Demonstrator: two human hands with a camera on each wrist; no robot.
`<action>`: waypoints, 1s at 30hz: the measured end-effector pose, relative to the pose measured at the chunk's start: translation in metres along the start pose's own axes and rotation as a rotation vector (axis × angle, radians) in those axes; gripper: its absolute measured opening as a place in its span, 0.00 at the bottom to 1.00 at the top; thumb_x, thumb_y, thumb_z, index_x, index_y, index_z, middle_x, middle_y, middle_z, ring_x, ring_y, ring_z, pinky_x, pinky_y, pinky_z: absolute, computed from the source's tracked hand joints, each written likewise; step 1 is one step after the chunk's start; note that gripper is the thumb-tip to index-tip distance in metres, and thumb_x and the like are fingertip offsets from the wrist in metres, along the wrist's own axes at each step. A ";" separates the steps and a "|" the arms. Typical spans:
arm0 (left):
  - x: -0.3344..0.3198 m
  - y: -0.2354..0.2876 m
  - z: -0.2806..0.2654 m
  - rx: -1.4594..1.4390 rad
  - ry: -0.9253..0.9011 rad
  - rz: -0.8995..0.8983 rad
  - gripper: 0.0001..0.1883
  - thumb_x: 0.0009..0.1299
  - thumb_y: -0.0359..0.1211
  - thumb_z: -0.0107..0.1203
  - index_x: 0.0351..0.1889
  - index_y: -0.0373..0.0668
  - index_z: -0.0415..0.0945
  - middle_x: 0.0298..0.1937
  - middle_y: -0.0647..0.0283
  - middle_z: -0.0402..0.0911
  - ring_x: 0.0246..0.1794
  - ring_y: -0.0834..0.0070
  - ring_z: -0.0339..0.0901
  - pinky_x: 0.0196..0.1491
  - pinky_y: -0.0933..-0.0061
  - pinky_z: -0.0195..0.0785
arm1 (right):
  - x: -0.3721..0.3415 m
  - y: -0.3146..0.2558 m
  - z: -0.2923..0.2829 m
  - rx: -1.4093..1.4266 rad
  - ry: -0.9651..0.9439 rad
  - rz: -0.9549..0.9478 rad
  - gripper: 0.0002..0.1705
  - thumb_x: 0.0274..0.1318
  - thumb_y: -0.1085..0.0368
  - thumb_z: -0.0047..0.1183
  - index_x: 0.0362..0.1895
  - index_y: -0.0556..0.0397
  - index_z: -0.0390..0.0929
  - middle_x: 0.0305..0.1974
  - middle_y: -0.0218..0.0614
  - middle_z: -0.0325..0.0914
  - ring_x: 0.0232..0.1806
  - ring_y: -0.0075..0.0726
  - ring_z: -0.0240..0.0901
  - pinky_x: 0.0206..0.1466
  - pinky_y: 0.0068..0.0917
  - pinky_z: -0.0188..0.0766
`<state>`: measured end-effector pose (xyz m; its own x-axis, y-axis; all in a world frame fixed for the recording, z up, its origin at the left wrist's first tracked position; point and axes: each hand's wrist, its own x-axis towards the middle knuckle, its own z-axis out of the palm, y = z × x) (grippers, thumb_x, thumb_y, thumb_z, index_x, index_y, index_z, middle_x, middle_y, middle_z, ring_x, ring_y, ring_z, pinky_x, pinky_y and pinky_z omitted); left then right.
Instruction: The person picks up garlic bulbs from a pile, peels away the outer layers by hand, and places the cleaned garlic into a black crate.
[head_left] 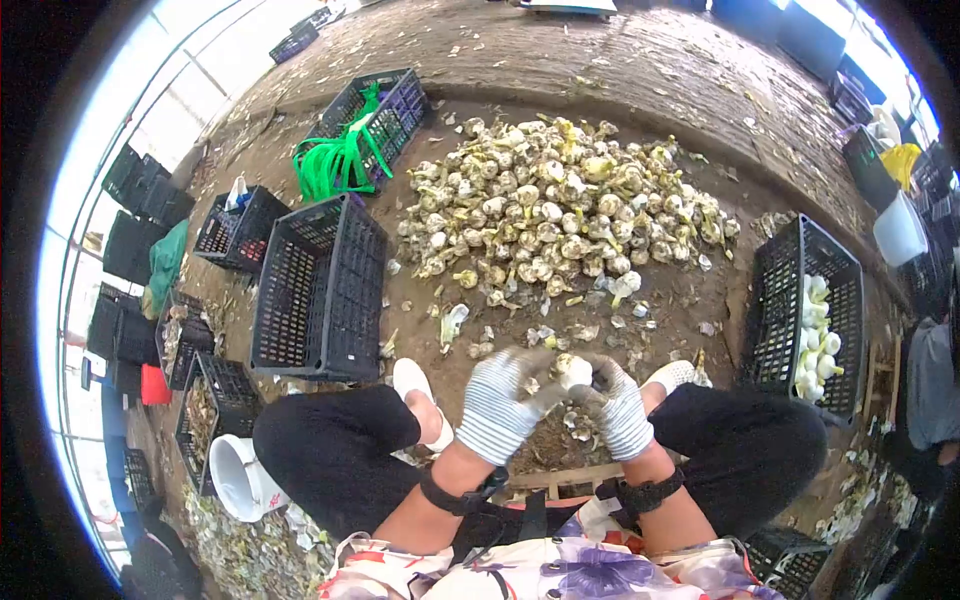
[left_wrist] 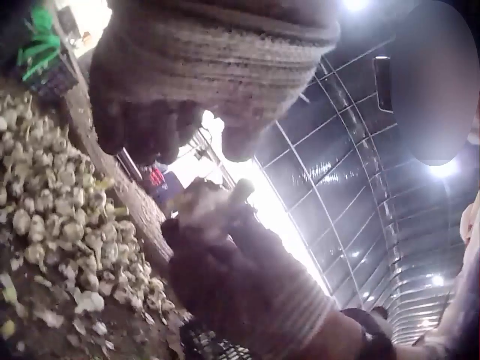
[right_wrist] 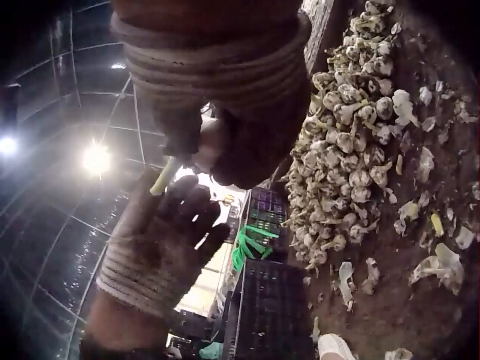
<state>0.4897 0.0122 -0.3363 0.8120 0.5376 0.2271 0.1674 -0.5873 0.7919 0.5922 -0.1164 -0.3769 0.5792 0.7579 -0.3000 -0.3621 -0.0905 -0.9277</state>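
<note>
A pale garlic bulb [head_left: 572, 371] is gripped by my right hand [head_left: 620, 408], low in front of my lap in the head view. Dirty striped gloves cover both hands. My left hand [head_left: 503, 402] is just left of the bulb, its fingers blurred. In the left wrist view a gap separates the left hand [left_wrist: 202, 82] from the bulb [left_wrist: 206, 206], which the right hand [left_wrist: 240, 285] holds from below. The short stem [right_wrist: 163, 177] sticks out toward the loosely spread left hand [right_wrist: 154, 251] in the right wrist view. The right fingers hide part of the bulb.
A large heap of garlic bulbs [head_left: 560, 200] lies on the ground ahead. At right, a black crate [head_left: 845, 270] contains cleaned white bulbs [head_left: 818, 335]. Another black crate [head_left: 320, 290] stands at left, with green straps [head_left: 335, 165] on a crate behind it. A white bucket [head_left: 240, 480] leans beside my left knee.
</note>
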 end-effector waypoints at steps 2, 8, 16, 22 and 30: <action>-0.007 -0.008 0.009 0.255 0.040 0.183 0.12 0.51 0.37 0.59 0.31 0.43 0.76 0.26 0.59 0.76 0.28 0.63 0.72 0.34 0.66 0.63 | 0.000 0.002 0.003 -0.022 -0.027 0.001 0.21 0.48 0.70 0.52 0.48 0.62 0.64 0.38 0.37 0.72 0.37 0.25 0.68 0.38 0.21 0.68; -0.009 -0.010 0.011 0.493 -0.061 0.220 0.08 0.52 0.33 0.57 0.30 0.46 0.76 0.23 0.61 0.75 0.25 0.65 0.72 0.32 0.66 0.62 | -0.003 0.010 0.003 -0.022 -0.016 0.047 0.20 0.48 0.69 0.53 0.46 0.60 0.63 0.35 0.36 0.71 0.35 0.23 0.67 0.36 0.20 0.67; -0.001 -0.018 0.017 0.528 -0.044 0.253 0.06 0.52 0.31 0.58 0.27 0.43 0.75 0.19 0.64 0.73 0.19 0.71 0.70 0.28 0.70 0.62 | 0.001 0.018 0.003 -0.047 -0.017 0.117 0.21 0.46 0.68 0.54 0.46 0.59 0.63 0.36 0.37 0.70 0.36 0.25 0.67 0.38 0.22 0.67; -0.015 -0.088 0.039 -0.233 -0.216 -0.465 0.04 0.57 0.29 0.54 0.26 0.37 0.73 0.19 0.61 0.74 0.20 0.80 0.68 0.24 0.76 0.63 | -0.001 0.031 -0.005 0.348 -0.262 0.048 0.29 0.43 0.63 0.59 0.50 0.53 0.62 0.44 0.38 0.71 0.44 0.34 0.69 0.42 0.29 0.71; -0.014 -0.083 0.016 -0.056 -0.320 -0.418 0.05 0.58 0.28 0.53 0.32 0.39 0.74 0.28 0.58 0.78 0.28 0.78 0.72 0.34 0.77 0.66 | 0.002 0.016 -0.017 0.698 -0.307 0.136 0.32 0.46 0.63 0.56 0.57 0.53 0.59 0.50 0.40 0.68 0.49 0.37 0.67 0.48 0.32 0.69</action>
<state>0.4738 0.0440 -0.4147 0.8136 0.5026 -0.2924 0.4909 -0.3243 0.8086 0.5998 -0.1273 -0.3966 0.3049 0.9237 -0.2320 -0.8512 0.1551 -0.5013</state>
